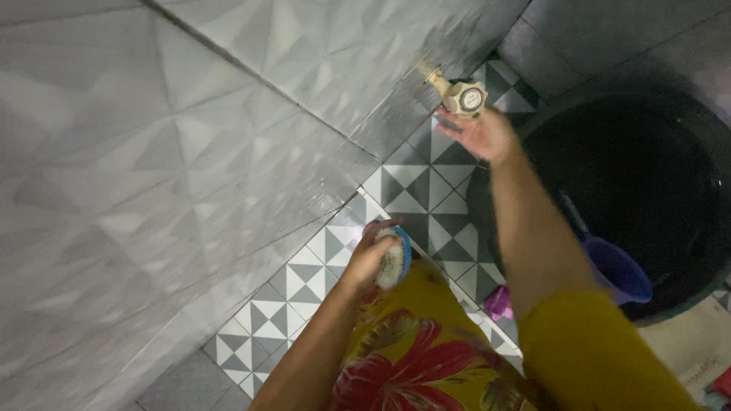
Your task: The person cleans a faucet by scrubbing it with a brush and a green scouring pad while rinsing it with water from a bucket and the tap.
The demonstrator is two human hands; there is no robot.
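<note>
We are gripping blue scrub brush (394,259) in left hand (371,259), near tiled wall (152,152). Right hand (481,135) is reaching open-fingered, just beside tap (459,95), not yet grasping. Dark bucket (640,190) is sitting right.

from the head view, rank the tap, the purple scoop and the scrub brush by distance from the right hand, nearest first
From the right hand:
1. Tap, just above the fingers, on the wall.
2. Scrub brush, lower left, held in the left hand.
3. Purple scoop, lower right, at the edge of the black tub.
</note>
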